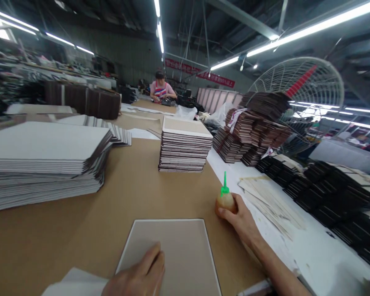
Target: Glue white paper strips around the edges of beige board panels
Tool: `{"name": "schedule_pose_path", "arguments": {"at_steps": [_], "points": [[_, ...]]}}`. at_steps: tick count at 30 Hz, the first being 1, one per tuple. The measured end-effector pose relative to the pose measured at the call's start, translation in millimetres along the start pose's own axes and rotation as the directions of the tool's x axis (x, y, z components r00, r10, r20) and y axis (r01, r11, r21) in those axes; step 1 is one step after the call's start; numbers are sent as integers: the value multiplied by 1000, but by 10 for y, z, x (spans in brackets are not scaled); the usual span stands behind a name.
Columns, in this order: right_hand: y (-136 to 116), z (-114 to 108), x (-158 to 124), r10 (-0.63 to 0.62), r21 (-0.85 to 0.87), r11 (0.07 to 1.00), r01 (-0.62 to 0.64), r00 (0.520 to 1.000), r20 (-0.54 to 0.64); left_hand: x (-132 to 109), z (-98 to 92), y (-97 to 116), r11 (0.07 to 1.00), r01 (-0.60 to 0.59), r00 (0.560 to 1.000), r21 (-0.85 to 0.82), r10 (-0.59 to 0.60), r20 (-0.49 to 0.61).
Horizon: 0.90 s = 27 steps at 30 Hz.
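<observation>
My right hand (242, 218) grips a squeeze bottle (224, 202) with a green nozzle and amber contents, upright over the brown board right of centre. Directly in front of me lies a flat beige panel (181, 250) with a thin white and dark border. Over the panel's left part is my left hand (138, 273), its fingers bent and pressed together; whether anything is pinched beneath them is hidden. A white sheet (77, 283) pokes out at the lower left beside that hand.
A neat stack of panels (185, 152) stands ahead on the brown work surface (132, 181). Large grey-white boards (43, 144) are piled at left. Brown bundles (249, 131), black stacks (329, 197) and loose strips (268, 201) line the right. A co-worker (162, 88) sits beyond, and a fan (302, 82) stands at right.
</observation>
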State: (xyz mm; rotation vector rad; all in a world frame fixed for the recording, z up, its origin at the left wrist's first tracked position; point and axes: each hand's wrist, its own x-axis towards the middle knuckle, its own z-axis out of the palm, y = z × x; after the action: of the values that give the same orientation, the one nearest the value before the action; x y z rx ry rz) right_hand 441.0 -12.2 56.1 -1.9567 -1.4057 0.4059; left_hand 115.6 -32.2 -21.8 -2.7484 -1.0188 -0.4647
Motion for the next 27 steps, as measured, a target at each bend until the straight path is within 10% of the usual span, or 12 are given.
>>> {"name": "schedule_pose_path", "arguments": {"at_steps": [8,20,27], "points": [[-545,-52,-181,-116,287,957,-35,862,493,120,-299,117,978,144,978,-151,-118,172],[-878,406,-239,-57,658,612,-439,805,590,186,-439,91,971,130,967,-202,-79,241],[-1078,610,-285,-227,327,941,90,884,409,189,-443,93,967,168,965,-190,-121,234]]}}
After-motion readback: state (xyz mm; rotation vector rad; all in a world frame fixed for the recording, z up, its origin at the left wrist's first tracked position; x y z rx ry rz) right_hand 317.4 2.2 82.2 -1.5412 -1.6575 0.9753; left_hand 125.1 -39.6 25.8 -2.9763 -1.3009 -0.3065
